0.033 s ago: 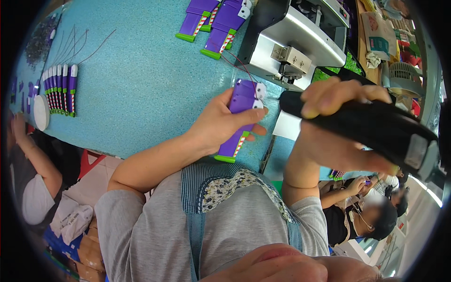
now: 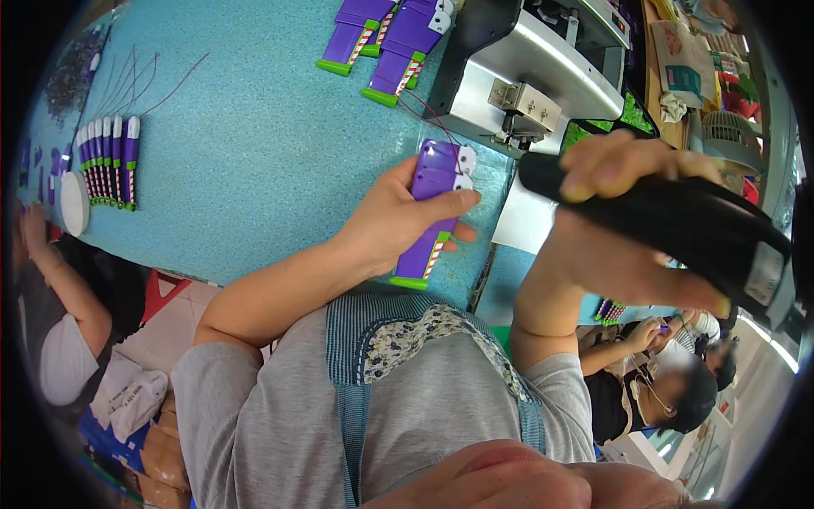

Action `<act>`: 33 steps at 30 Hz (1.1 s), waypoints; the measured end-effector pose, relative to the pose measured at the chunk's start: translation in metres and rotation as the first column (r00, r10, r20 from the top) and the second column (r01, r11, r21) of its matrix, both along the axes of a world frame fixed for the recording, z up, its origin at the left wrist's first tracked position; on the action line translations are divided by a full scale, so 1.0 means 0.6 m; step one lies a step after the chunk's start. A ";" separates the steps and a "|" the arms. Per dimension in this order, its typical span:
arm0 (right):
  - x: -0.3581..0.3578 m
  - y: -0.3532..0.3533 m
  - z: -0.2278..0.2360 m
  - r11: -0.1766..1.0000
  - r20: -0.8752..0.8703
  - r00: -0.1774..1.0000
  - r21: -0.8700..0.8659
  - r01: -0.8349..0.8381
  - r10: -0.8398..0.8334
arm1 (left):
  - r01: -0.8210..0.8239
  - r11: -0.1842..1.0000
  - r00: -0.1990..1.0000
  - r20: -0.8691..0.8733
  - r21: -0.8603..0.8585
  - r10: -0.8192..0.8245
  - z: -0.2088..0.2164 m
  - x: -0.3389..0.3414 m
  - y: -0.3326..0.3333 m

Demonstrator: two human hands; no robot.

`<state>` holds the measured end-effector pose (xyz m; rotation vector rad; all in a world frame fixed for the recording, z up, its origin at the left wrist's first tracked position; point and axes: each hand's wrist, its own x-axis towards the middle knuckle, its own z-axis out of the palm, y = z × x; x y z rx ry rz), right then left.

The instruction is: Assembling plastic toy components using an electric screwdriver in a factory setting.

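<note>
My left hand (image 2: 398,216) grips a purple plastic toy part (image 2: 434,229) with a green end, a red-and-white striped edge and white pieces on its right side. The thumb lies across its front, and a dark red wire (image 2: 437,119) runs from it up toward the machine. In my right hand (image 2: 623,246) is a black electric screwdriver (image 2: 670,216), held sideways with the fingers wrapped round its body. Its nose points left at the white pieces of the part. The bit is too thin and blurred to tell whether it touches.
A silver machine (image 2: 517,72) stands beyond the part, near more purple parts (image 2: 394,55). Toward the left, several slim purple parts with wires (image 2: 108,161) lie beside a white disc (image 2: 75,204). A fan (image 2: 731,140) stands far right. Other people sit at both sides.
The screwdriver has shifted slightly right with my right hand, its nose farther from the purple part. The part in my left hand has moved a little up and left.
</note>
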<state>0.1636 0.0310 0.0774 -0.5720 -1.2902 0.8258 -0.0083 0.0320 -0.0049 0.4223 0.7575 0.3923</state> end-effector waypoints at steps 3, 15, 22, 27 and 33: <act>0.031 0.024 0.003 0.998 -0.165 0.984 0.033 -0.056 0.061 | 0.007 1.000 1.000 0.027 -0.012 -0.007 -0.007 0.006 0.002; -0.045 -0.041 -0.012 0.993 -0.024 0.993 -0.031 0.114 -0.115 | -0.011 0.999 0.997 0.076 -0.036 0.014 -0.011 0.004 -0.003; -0.042 -0.041 -0.036 0.994 -0.015 0.994 -0.007 0.112 -0.112 | -0.046 0.999 0.997 0.060 -0.014 0.047 -0.014 0.005 -0.005; -0.035 -0.040 -0.032 0.995 -0.027 0.995 -0.034 0.092 -0.093 | -0.046 0.999 0.998 0.032 -0.020 0.047 -0.008 0.006 -0.001; 0.006 0.006 0.013 0.993 -0.044 0.993 0.049 0.110 -0.108 | -0.025 0.999 0.995 0.091 -0.025 0.027 0.001 0.010 -0.001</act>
